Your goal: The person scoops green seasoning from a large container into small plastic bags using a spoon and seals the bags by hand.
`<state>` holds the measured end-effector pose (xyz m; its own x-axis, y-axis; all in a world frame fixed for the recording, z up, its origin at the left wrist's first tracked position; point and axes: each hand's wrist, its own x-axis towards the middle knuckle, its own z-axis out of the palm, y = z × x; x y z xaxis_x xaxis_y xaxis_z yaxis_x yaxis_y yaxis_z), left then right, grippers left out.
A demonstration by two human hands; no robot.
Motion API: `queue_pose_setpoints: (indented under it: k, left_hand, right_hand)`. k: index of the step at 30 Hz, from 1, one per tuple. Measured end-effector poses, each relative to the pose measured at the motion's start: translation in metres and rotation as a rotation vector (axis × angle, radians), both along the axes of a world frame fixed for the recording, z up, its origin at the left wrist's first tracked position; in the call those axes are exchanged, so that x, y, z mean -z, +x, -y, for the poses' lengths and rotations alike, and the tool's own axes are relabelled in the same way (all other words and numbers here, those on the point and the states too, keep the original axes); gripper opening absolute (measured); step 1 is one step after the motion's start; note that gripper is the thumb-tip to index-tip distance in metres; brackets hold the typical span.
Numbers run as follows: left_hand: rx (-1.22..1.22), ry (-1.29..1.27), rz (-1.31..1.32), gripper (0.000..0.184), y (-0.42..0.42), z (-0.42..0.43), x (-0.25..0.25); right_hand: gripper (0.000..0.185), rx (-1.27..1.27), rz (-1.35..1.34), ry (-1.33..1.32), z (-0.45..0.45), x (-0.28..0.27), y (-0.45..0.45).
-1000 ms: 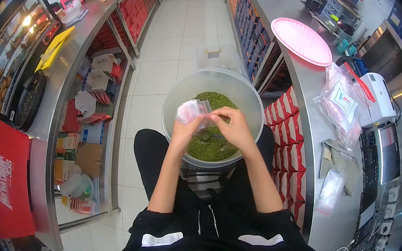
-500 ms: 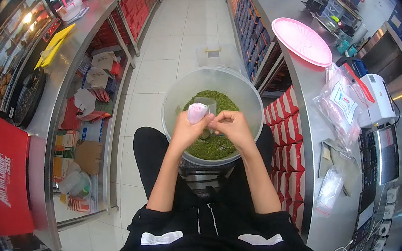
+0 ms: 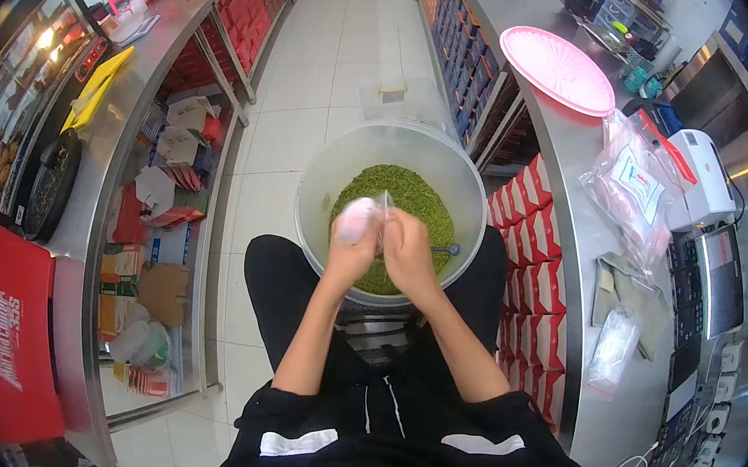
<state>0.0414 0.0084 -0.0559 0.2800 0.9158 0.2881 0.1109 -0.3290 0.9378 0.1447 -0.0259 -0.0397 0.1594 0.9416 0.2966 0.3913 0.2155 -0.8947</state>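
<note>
A round translucent tub stands between my knees, holding a heap of green shredded material. Above the heap my left hand is closed around a bunch of pinkish-white plastic bags. My right hand touches it from the right, fingers pinched on a clear plastic bag that stands up between the two hands. Right of my hands, a spoon-like metal tool rests on the green material, its other end hidden.
A clear lidded box is on the floor behind the tub. On the right counter are a pink round lid, bagged plastic and a small clear packet. Shelves with boxes stand at left.
My right hand has turned and moved closer against my left hand. The clear bag is now upright between them. The spoon-like tool's end shows at the right of the tub.
</note>
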Motion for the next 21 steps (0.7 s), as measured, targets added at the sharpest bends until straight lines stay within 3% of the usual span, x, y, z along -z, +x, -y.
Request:
queue_pose_setpoints:
  k: [2, 4, 6, 7, 9, 11, 12, 14, 15, 16, 17, 18, 19, 21]
  left_hand:
    - [0.193, -0.446, 0.660, 0.015, 0.003, 0.004, 0.001]
    - [0.181, -0.423, 0.659, 0.016, 0.004, 0.005, -0.009]
    - [0.097, -0.345, 0.423, 0.015, -0.006, 0.003, -0.018]
    - [0.095, -0.347, 0.425, 0.015, -0.008, 0.004, -0.025]
    - [-0.004, -0.201, -0.090, 0.009, -0.011, 0.005, -0.039]
    - [-0.118, -0.092, -0.229, 0.006, -0.013, 0.004, -0.042]
    - [-0.230, 0.022, -0.367, 0.004, -0.013, 0.003, -0.044]
    - [-0.209, -0.082, -0.362, 0.012, -0.014, 0.000, -0.049]
    - [-0.127, 0.097, -0.212, 0.017, -0.014, -0.003, -0.046]
    - [-0.043, 0.273, -0.060, 0.022, -0.015, -0.005, -0.043]
    - [-0.046, 0.273, -0.059, 0.022, -0.015, -0.006, -0.040]
    - [0.128, 0.123, 0.069, 0.030, -0.016, -0.007, -0.040]
    - [0.301, -0.028, 0.196, 0.039, -0.017, -0.007, -0.040]
    - [0.308, -0.065, 0.211, 0.048, -0.017, -0.002, -0.044]
  right_hand:
    - [0.024, 0.040, -0.269, 0.012, -0.001, -0.001, -0.003]
    - [0.022, -0.020, -0.278, 0.036, 0.001, -0.011, -0.003]
    - [0.021, -0.084, -0.282, 0.057, 0.004, -0.021, -0.001]
    - [0.018, -0.129, -0.246, -0.067, 0.006, -0.024, 0.003]
    - [0.015, -0.172, -0.210, -0.195, 0.008, -0.023, 0.011]
    - [0.010, 0.074, 0.304, -0.063, 0.008, -0.016, 0.018]
    - [0.010, 0.077, 0.305, -0.066, 0.008, -0.018, 0.021]
    - [0.013, 0.208, 0.117, -0.109, 0.004, -0.025, 0.024]
    - [0.016, 0.122, -0.094, -0.160, -0.001, -0.022, 0.025]
    - [0.016, 0.120, -0.094, -0.160, -0.003, -0.020, 0.026]
    - [0.018, 0.031, -0.278, -0.156, -0.003, -0.019, 0.027]
    - [0.021, -0.058, -0.461, -0.151, -0.004, -0.020, 0.027]
    - [0.021, -0.059, -0.460, -0.152, -0.004, -0.022, 0.026]
    - [0.026, -0.107, -0.520, -0.179, -0.003, -0.028, 0.026]
